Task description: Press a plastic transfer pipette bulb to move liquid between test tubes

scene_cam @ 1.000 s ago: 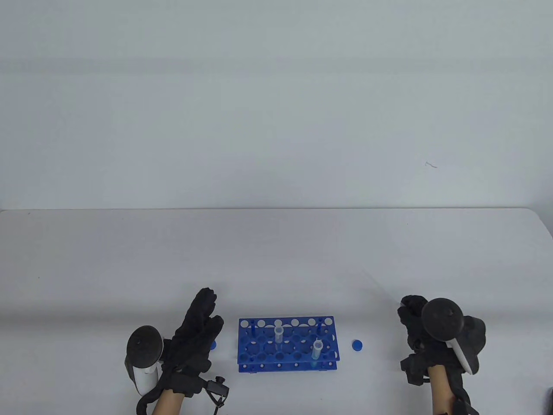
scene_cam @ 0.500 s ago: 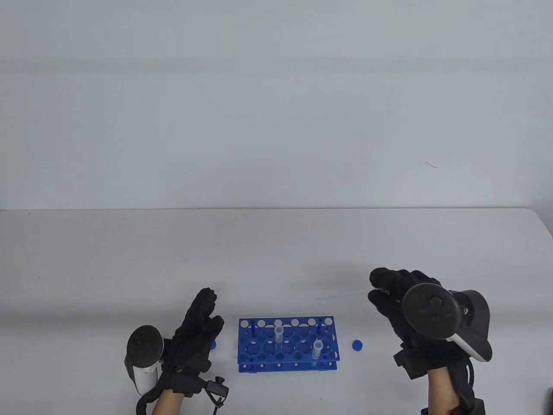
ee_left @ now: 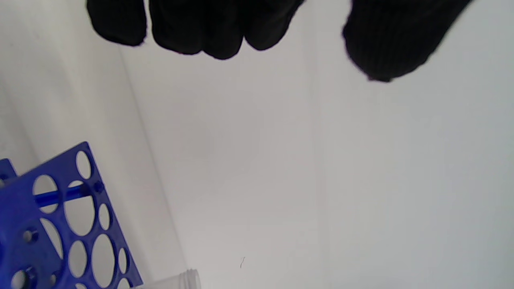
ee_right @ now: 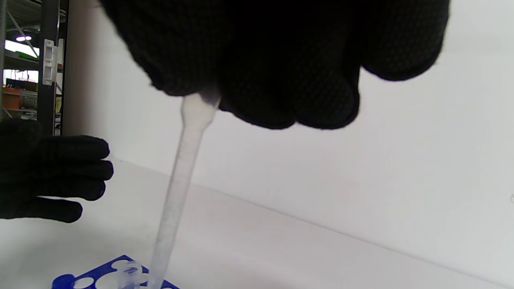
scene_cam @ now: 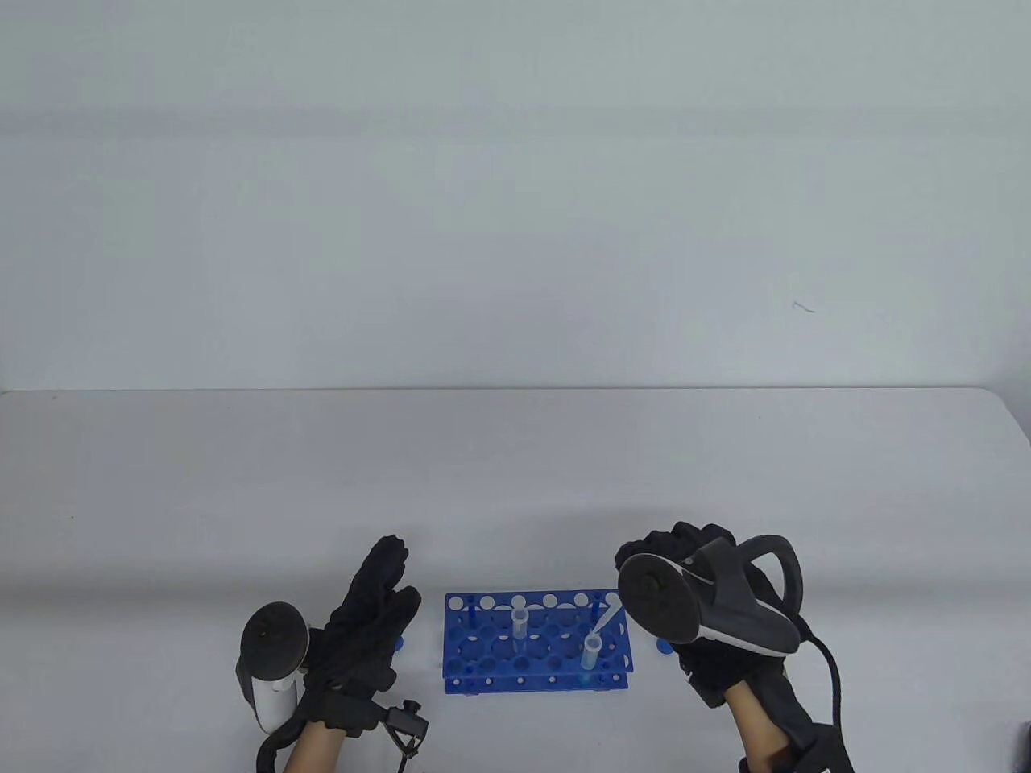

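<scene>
A blue tube rack (scene_cam: 483,668) stands near the table's front edge, also in the left wrist view (ee_left: 24,216). Two clear test tubes stand in it: one in the middle (scene_cam: 519,624) and one at the right (scene_cam: 592,652). My right hand (scene_cam: 693,580) grips a translucent plastic pipette (scene_cam: 608,622) at its top; the stem slants down with its tip at the right tube's mouth. In the right wrist view the pipette (ee_right: 180,176) hangs from my gloved fingers (ee_right: 281,72) toward a tube rim (ee_right: 129,269). My left hand (scene_cam: 370,620) rests flat, fingers extended, left of the rack, holding nothing.
A blue cap (scene_cam: 665,646) lies right of the rack, partly under my right hand. Another blue cap (scene_cam: 398,642) peeks out by my left hand. The white table (scene_cam: 515,467) stretches far behind the rack to a pale wall.
My right hand has moved left and down from the table's right side to the rack, bringing the pipette tip to the right tube. The left hand has barely moved.
</scene>
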`<state>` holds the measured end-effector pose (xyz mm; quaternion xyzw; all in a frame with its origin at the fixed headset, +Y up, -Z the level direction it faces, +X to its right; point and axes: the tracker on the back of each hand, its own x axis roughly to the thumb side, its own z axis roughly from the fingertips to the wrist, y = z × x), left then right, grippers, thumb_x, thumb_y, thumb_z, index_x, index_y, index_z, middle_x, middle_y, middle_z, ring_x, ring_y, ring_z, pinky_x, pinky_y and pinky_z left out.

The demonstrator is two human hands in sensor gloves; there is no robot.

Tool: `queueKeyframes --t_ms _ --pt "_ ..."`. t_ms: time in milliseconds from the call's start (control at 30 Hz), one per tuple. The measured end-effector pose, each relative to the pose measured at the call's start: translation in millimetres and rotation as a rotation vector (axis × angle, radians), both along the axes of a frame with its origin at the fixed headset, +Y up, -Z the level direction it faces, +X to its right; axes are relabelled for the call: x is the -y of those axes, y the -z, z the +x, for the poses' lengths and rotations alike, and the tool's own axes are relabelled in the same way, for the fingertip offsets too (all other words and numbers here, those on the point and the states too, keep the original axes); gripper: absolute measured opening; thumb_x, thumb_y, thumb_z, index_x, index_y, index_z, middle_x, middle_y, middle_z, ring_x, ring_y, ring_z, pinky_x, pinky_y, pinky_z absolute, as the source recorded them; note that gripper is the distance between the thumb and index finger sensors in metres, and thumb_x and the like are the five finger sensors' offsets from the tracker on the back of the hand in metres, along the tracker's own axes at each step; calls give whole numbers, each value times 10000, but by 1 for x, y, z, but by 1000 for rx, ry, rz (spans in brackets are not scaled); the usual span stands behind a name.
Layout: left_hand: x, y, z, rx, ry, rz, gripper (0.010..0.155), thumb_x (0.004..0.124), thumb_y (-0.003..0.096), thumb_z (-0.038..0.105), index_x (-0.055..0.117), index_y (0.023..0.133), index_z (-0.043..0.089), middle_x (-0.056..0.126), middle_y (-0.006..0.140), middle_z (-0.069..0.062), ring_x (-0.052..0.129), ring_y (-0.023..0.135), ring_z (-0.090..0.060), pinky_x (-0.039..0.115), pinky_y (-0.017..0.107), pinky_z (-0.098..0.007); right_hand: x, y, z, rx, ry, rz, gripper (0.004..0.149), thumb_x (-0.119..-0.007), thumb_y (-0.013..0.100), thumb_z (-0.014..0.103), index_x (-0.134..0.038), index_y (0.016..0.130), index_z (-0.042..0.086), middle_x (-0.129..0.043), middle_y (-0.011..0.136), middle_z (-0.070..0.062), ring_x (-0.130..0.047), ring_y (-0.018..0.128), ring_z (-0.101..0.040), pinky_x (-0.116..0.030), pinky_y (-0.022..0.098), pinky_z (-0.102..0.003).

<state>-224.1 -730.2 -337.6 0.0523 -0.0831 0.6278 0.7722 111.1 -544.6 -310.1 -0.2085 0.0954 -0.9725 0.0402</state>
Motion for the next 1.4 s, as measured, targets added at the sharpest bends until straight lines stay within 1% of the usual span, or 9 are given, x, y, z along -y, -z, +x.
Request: queueKeyframes --t_ms 133,367,567,700,833,1133,1167,1400 --pt "0 0 0 -1 1 0 884 666 472 660 367 1179 223 404 1239 -123 448 1112 -380 498 808 -611 4 0 -7 11 -63 17 390 -851 356 340 -906 723 219 -1022 571 8 -986 489 -204 -769 528 -495" --pt "1 0 2 7 8 -6 883 666 471 660 367 1179 225 405 1239 -123 448 1112 -380 492 809 -613 26 9 -24 -31 -139 15 386 -872 330 360 -915 686 219 -1030 534 26 -996 462 -189 -784 515 -483" --pt "1 0 2 3 8 -9 881 666 472 659 368 1178 224 407 1238 -123 447 1111 -381 487 811 -614 50 17 -42 -63 -228 -38 385 -883 312 372 -919 668 229 -1036 521 38 -1006 452 -180 -792 513 -477" --pt "1 0 2 4 6 -10 882 666 472 659 368 1179 223 406 1238 -124 448 1112 -380 486 811 -614 60 21 -46 -70 -253 -62 388 -884 309 376 -919 666 230 -1037 520 44 -1008 451 -175 -795 513 -474" --pt "1 0 3 6 6 -8 881 666 472 659 368 1178 223 407 1238 -122 448 1112 -379 484 812 -613 66 25 -45 -66 -251 -78 389 -883 308 376 -918 667 230 -1038 521 44 -1008 452 -174 -794 513 -474" --pt "0 -1 3 8 6 -5 881 665 472 659 369 1178 223 409 1238 -123 449 1111 -379 484 811 -614 70 27 -41 -44 -237 -103 397 -881 310 380 -915 676 229 -1038 531 41 -1009 456 -175 -793 513 -477" --pt "0 -1 3 8 6 -5 882 665 472 659 369 1179 223 409 1237 -125 449 1111 -380 483 812 -614 71 28 -40 -37 -238 -123 399 -879 313 381 -912 681 229 -1036 537 40 -1008 461 -177 -791 516 -478" --pt "1 -1 3 11 7 -7 882 664 473 659 369 1179 221 408 1238 -124 449 1110 -381 483 812 -613 74 28 -39 -18 -241 -156 423 -872 326 386 -903 714 222 -1032 571 32 -1004 485 -183 -782 528 -488"
